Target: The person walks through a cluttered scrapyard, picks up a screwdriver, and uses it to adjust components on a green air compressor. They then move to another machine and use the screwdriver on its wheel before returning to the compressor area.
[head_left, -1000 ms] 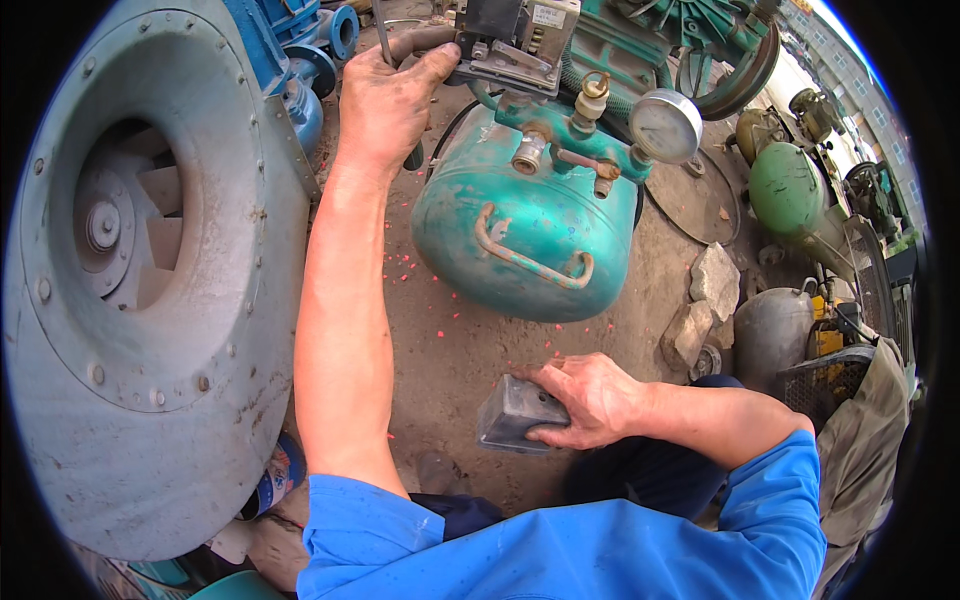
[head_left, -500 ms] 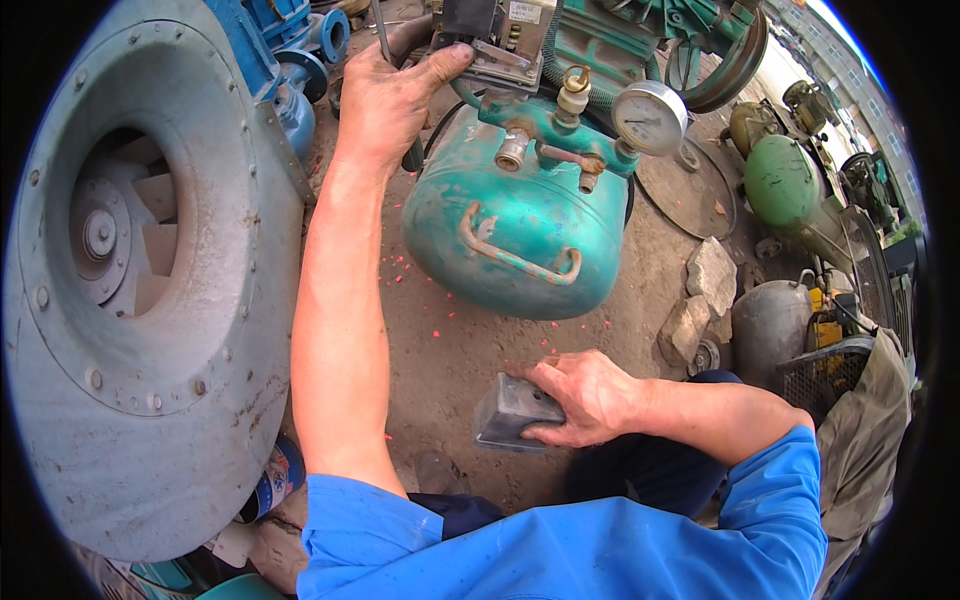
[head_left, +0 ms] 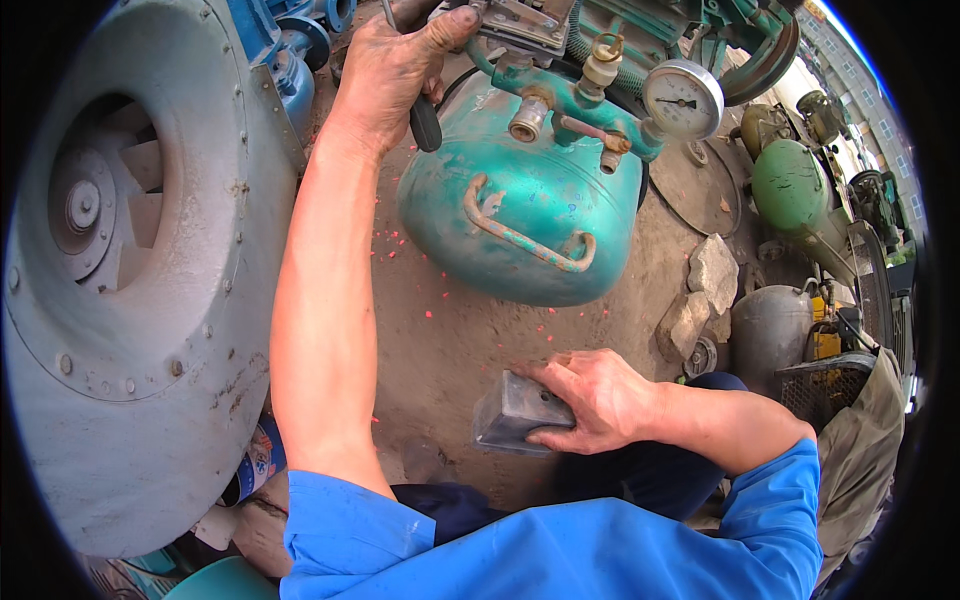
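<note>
Far left of the fingers stood the grey fan housing (head_left: 205,330), its round mouth turned up toward the person; below it was a blue printed can (head_left: 262,455), whose lettering was too small and bent to make out. The left hand (head_left: 385,85) had its fingers curled around a black-handled tool (head_left: 427,130), handle poking out below the palm and metal shaft above it, probably tucked there so the thumb was free. That thumb stretched right, toward a metal-framed unit (head_left: 528,22) cut by the upper edge; whether they touched could not be told. Right of and below those fingers lay the green tank (head_left: 530,195), with a pressure gauge (head_left: 683,100) whose dial markings could not be read. Nearer the body, the right hand (head_left: 605,400) pinched a dark box-shaped piece (head_left: 522,412) by its right end, thumb on the near side and forefinger along the far one, seemingly for a secure one-handed hold clear of the ground. Beyond those fingers, to the right, sat two rough stones (head_left: 713,277).
</note>
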Demonstrator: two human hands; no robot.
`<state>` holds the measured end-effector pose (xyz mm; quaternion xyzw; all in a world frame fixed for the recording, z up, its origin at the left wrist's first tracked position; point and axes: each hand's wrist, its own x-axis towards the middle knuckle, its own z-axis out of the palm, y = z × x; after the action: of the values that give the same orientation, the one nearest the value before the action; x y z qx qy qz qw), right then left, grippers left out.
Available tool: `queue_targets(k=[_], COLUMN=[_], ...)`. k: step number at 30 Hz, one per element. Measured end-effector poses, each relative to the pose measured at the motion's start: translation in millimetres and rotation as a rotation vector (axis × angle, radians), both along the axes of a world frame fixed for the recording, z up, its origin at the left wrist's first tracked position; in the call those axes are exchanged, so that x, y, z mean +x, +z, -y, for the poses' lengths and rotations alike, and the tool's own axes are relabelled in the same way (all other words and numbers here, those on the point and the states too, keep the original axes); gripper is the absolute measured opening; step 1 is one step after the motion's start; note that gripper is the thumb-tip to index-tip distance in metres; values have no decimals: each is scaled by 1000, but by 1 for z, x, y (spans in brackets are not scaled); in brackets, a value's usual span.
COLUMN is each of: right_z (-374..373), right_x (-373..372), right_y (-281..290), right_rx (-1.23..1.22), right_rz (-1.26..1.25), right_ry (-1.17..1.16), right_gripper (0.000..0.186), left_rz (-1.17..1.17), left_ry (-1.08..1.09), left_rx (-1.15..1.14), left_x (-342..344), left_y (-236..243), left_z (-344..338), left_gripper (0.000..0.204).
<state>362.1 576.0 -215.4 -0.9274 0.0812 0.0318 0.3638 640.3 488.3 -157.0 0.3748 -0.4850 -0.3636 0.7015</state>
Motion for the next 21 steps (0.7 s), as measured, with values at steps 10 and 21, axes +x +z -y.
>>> queue_targets(k=[10, 21], right_z=[2, 2], right_x=[2, 19], right_y=[-11, -16], right_rx=[-12, -20], right_rz=[10, -64], right_ry=[-30, -33], right_gripper=[66, 66], left_rz=[46, -120], left_ry=[-63, -134], left_rx=[-45, -266], left_x=[2, 6], left_y=[-1, -15], left_z=[-1, 9], left_gripper=[37, 40])
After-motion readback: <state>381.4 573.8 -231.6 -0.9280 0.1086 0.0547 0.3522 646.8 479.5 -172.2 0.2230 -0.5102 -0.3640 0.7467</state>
